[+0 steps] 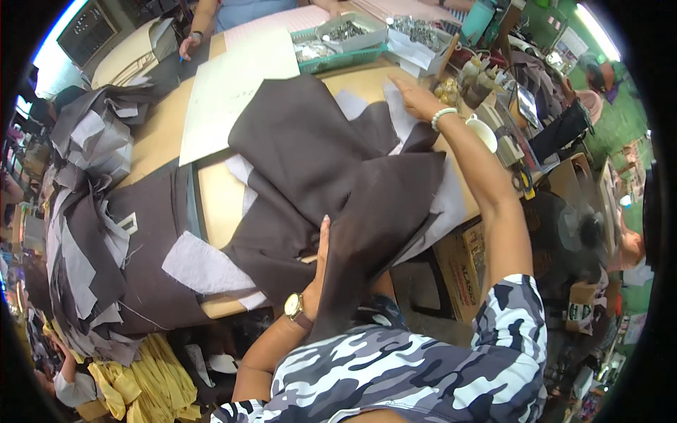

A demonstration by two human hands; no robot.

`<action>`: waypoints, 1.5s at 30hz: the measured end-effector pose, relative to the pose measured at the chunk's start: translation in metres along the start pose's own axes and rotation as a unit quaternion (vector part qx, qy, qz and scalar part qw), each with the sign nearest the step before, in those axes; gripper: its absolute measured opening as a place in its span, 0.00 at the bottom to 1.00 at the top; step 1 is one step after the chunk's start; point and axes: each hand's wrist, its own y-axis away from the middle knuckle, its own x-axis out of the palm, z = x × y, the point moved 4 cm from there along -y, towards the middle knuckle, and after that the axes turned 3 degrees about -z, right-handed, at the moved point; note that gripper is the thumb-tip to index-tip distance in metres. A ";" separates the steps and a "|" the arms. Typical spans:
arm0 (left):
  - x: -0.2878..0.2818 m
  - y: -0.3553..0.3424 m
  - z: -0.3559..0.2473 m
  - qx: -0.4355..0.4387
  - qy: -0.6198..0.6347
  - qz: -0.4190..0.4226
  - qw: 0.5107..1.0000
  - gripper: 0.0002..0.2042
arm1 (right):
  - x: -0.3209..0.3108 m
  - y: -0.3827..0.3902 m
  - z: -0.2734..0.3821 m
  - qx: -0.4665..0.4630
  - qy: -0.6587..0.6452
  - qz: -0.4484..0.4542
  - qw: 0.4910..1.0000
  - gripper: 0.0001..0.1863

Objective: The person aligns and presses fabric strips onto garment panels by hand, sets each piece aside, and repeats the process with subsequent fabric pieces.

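Observation:
Large dark brown sheets of soft material with pale backing lie rumpled in front of me on the wooden table. My left hand is upright against a dark fold near the table's front, its fingers straight along the material; the thumb is hidden. My right hand reaches to the far right of the pile, fingers extended at a pale edge, just beyond a white cup. A large cream board lies behind the pile at the left.
Layered dark offcuts cover the left side, above yellow material. A green basket and white boxes of small parts stand at the back. Bottles and yellow scissors line the right. A co-worker's hand is across the table.

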 end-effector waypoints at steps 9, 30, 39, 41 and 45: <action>-0.023 -0.094 0.002 0.006 -0.012 0.019 1.000 0.15 | 0.034 -0.037 -0.067 0.056 0.011 0.043 0.997 0.35; -0.065 -0.206 -0.044 -0.068 0.402 -0.234 0.883 0.14 | -0.318 0.103 0.159 -0.164 -0.185 -0.141 0.959 0.36; -0.046 -0.194 -0.042 -0.076 0.412 -0.146 0.896 0.13 | -0.271 0.114 0.149 -0.133 -0.115 -0.053 0.983 0.34; -0.044 -0.180 -0.044 -0.082 0.399 -0.105 0.907 0.15 | -0.267 0.113 0.137 -0.113 -0.114 -0.065 0.985 0.34; -0.048 -0.156 -0.028 -0.053 0.166 -0.127 0.976 0.16 | -0.255 0.106 0.118 -0.074 -0.114 -0.097 0.986 0.33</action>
